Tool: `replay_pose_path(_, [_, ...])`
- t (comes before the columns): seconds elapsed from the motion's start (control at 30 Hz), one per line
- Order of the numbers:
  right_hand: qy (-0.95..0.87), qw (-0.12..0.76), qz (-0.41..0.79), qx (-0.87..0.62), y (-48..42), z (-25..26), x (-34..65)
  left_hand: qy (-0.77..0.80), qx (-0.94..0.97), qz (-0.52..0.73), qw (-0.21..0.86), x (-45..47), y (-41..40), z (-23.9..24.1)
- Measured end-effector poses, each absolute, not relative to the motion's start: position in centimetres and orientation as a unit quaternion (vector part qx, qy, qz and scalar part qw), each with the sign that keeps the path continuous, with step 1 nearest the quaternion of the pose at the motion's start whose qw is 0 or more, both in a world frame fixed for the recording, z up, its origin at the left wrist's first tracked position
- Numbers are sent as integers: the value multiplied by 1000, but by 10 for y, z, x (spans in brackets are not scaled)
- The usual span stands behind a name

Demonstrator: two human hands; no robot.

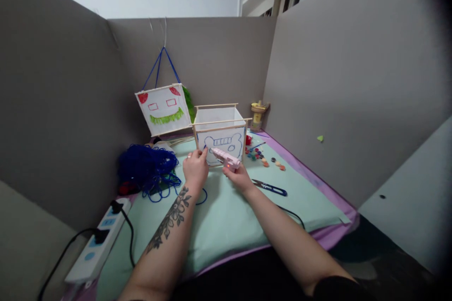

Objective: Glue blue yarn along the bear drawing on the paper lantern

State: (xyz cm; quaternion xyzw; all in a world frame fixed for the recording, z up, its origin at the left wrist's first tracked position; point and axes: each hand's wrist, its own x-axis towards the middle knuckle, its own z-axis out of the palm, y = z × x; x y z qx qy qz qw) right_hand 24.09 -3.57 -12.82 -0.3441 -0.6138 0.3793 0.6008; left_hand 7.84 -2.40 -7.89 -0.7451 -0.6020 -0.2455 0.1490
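Note:
A white paper lantern box (221, 134) with a wooden stick frame stands on the light green mat (226, 216). Its front face carries a blue yarn outline of a face. My right hand (238, 176) is closed round a pink glue gun (226, 158), whose nozzle points at the lower left of that face. My left hand (195, 164) pinches a strand of blue yarn against the same spot, fingers pressed together.
A finished lantern (163, 109) with a green mouth hangs by blue cords at the back. A heap of blue yarn (147, 167) lies left, a power strip (98, 240) front left. Blue snips (270, 187), small coloured pieces (263, 157) and a jar (257, 115) are right. Grey partitions surround the mat.

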Motion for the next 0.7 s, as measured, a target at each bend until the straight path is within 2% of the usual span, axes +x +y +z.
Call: replay_pose_path(0.7, [-592,611,375,-368,-36,-129,242,-590,-743,-280,146,78,-24,-76])
